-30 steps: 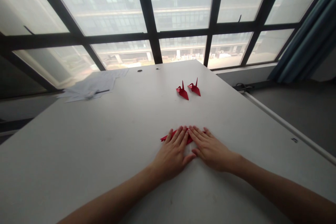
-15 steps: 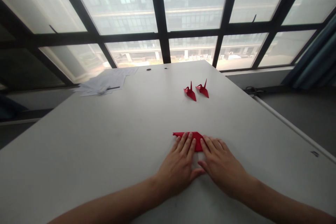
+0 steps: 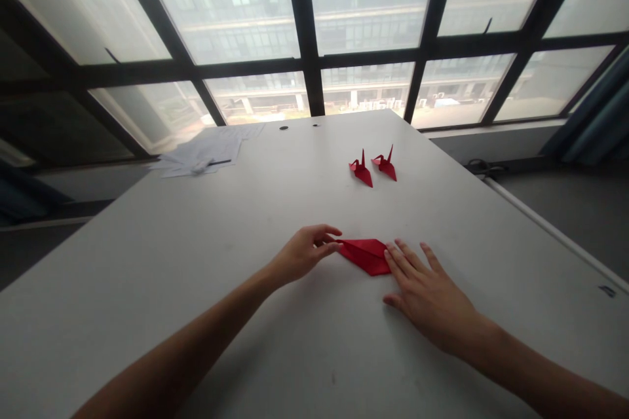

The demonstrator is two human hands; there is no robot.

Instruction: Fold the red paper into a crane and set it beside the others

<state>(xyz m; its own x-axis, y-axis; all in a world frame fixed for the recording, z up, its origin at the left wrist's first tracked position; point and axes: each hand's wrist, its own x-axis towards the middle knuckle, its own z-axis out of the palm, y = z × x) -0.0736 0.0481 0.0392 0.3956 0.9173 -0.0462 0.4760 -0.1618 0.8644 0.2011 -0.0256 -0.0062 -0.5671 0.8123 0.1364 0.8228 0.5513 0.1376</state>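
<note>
A folded piece of red origami paper (image 3: 367,255) lies on the white table between my hands, its narrow tip pointing left. The thumb and fingers of my left hand (image 3: 305,251) close around that left tip. My right hand (image 3: 426,294) rests flat with fingers spread, its fingertips pressing on the paper's right end and covering part of it. Farther back stand two finished red paper cranes, a left crane (image 3: 362,170) and a right crane (image 3: 386,163), close beside each other and touched by neither hand.
Loose white paper sheets (image 3: 196,152) with a dark pen (image 3: 219,162) lie at the table's far left. The white table (image 3: 187,242) reaches back to large windows. Dark cables (image 3: 484,167) sit beyond its right edge.
My left hand has lifted from the middle of the folded paper and moved left to its tip. My right hand stays at the right end, fingers more spread. The camera view has shifted slightly.
</note>
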